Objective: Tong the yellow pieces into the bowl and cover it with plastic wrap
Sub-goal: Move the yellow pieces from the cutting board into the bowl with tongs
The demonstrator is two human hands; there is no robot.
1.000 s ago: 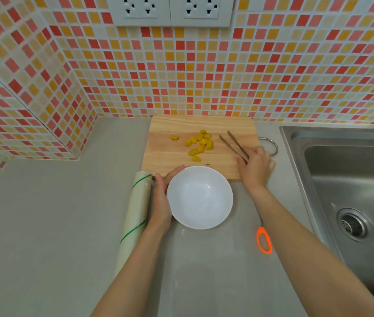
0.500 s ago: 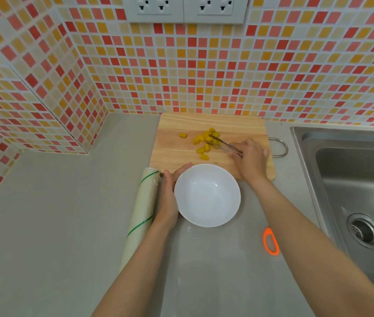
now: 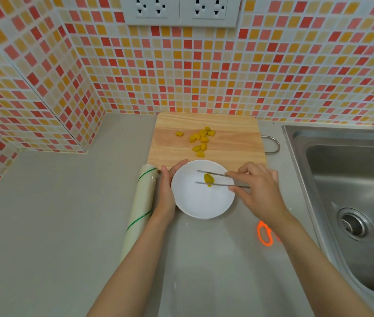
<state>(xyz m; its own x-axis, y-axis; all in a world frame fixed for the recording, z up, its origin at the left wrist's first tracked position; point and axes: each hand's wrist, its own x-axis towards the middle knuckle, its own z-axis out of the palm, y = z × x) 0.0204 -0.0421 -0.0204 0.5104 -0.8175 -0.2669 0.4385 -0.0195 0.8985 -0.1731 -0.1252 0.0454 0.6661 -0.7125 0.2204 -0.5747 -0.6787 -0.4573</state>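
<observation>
Several yellow pieces [image 3: 200,139] lie on a wooden cutting board [image 3: 227,143] by the tiled wall. In front of the board stands a white bowl [image 3: 195,202]. My left hand [image 3: 167,191] cups the bowl's left rim. My right hand [image 3: 258,191] holds metal tongs [image 3: 213,178] over the bowl, their arms spread apart. One yellow piece [image 3: 208,179] sits between the tong arms, above or in the bowl; I cannot tell if it is pinched. A roll of plastic wrap [image 3: 140,207] lies just left of my left hand.
A steel sink [image 3: 353,202] fills the right side. Orange-handled scissors [image 3: 264,233] lie on the grey counter, partly under my right forearm. A metal ring handle [image 3: 272,144] sticks out of the board's right edge. Wall sockets [image 3: 181,10] sit above.
My right hand carried one yellow piece with the tongs from the board to over the bowl. The tong arms now stand apart. My left hand stayed on the bowl.
</observation>
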